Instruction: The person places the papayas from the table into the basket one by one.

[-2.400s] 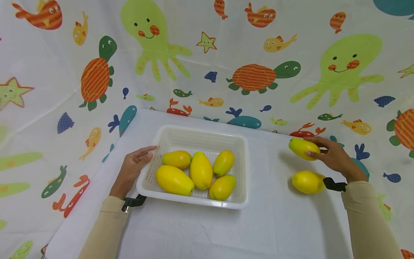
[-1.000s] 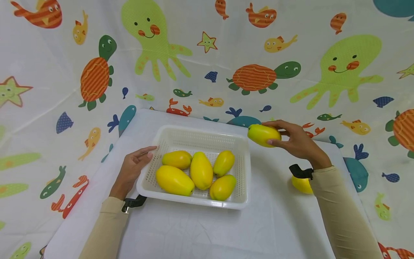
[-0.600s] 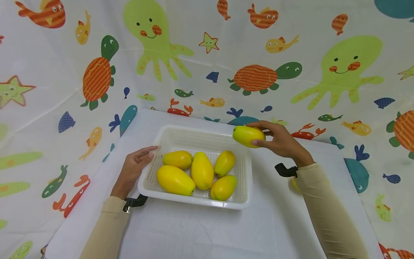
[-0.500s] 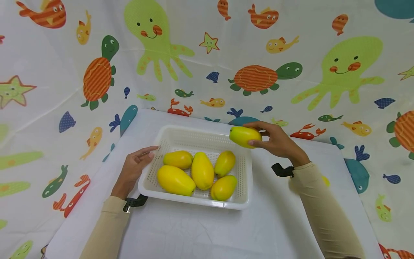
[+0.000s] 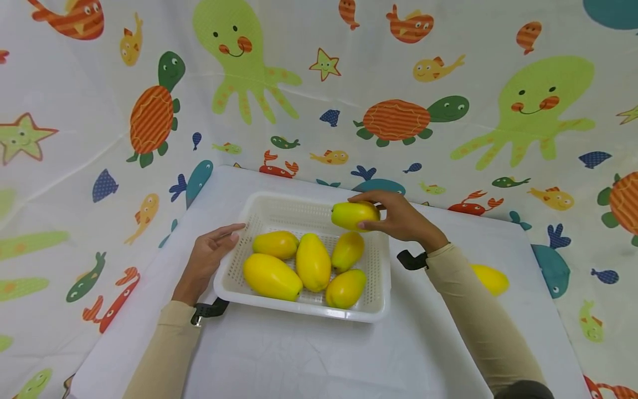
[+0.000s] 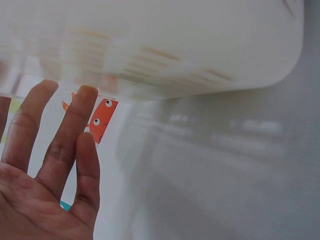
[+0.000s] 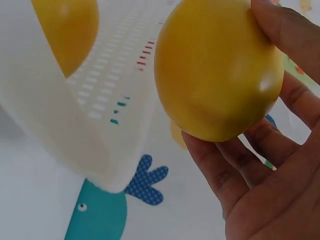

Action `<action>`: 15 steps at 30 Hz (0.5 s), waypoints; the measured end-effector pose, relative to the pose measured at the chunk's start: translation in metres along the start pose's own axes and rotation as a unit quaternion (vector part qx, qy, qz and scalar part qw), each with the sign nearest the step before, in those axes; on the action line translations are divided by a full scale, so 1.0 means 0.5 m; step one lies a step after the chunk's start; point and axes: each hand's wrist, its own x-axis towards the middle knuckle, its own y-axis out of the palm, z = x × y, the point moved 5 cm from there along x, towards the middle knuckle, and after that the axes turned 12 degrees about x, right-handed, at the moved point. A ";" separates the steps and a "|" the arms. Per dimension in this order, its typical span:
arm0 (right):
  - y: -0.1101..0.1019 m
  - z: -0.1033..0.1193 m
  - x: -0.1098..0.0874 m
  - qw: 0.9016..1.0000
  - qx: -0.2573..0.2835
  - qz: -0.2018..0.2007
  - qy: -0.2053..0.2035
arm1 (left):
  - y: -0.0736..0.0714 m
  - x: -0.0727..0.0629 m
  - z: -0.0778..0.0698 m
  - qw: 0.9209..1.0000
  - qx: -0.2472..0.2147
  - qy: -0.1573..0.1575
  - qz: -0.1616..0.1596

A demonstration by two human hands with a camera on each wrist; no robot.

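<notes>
In my right hand (image 5: 402, 217) I hold a yellow papaya (image 5: 351, 215) with a greenish end, thumb on one side and fingers on the other. It hangs over the back right part of a white plastic basket (image 5: 302, 308). In the right wrist view the papaya (image 7: 217, 70) is beside the basket wall (image 7: 107, 165). Several similar papayas (image 5: 313, 262) lie inside the basket. My left hand (image 5: 208, 259) is at the basket's left rim with fingers extended; the left wrist view shows its fingertips (image 6: 86, 95) at the rim, contact hard to tell.
Another papaya (image 5: 490, 279) lies on the white-covered table (image 5: 309, 366) at the right, partly hidden behind my right sleeve (image 5: 478, 316). A curtain (image 5: 319, 100) printed with sea animals stands behind and beside the table.
My right hand has carried the papaya left from the table's right side to above the basket. The papaya left on the table is partly covered by my sleeve. My left hand stays put.
</notes>
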 end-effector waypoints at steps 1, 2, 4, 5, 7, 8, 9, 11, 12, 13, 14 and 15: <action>0.005 0.002 0.005 1.000 -0.002 0.004 -0.001 | 0.000 0.000 0.001 1.000 0.000 0.001 0.000; 0.010 0.002 0.009 1.000 -0.006 0.006 -0.001 | -0.001 0.001 0.002 1.000 0.000 0.002 0.000; 0.019 0.004 0.017 1.000 -0.010 0.012 -0.001 | -0.001 0.001 0.004 1.000 0.000 0.003 0.000; 0.023 0.003 0.020 1.000 -0.013 0.014 -0.001 | -0.001 0.002 0.004 1.000 0.001 0.003 0.000; 0.031 -0.001 0.027 1.000 -0.019 0.020 0.000 | -0.001 0.001 0.004 1.000 0.001 0.003 0.000; 0.034 -0.002 0.030 1.000 -0.021 0.022 0.001 | -0.001 0.001 0.004 1.000 0.002 0.004 0.000; 0.038 -0.002 0.032 0.999 -0.021 0.024 0.003 | 0.000 0.002 0.004 1.000 0.002 0.006 0.000; 0.044 -0.004 0.037 0.999 -0.029 0.027 0.006 | -0.001 0.002 0.004 1.000 0.001 0.008 0.000; 0.047 -0.005 0.040 0.999 -0.033 0.029 0.008 | -0.001 0.002 0.003 1.000 0.001 0.009 0.001; 0.051 -0.006 0.043 0.999 -0.038 0.032 0.008 | -0.001 0.002 0.003 1.000 0.001 0.010 0.000; 0.054 -0.006 0.045 0.999 -0.041 0.035 0.011 | -0.002 0.002 0.003 1.000 0.000 0.010 0.000; 0.057 -0.007 0.049 0.998 -0.046 0.038 0.014 | -0.002 0.002 0.003 1.000 0.000 0.010 0.000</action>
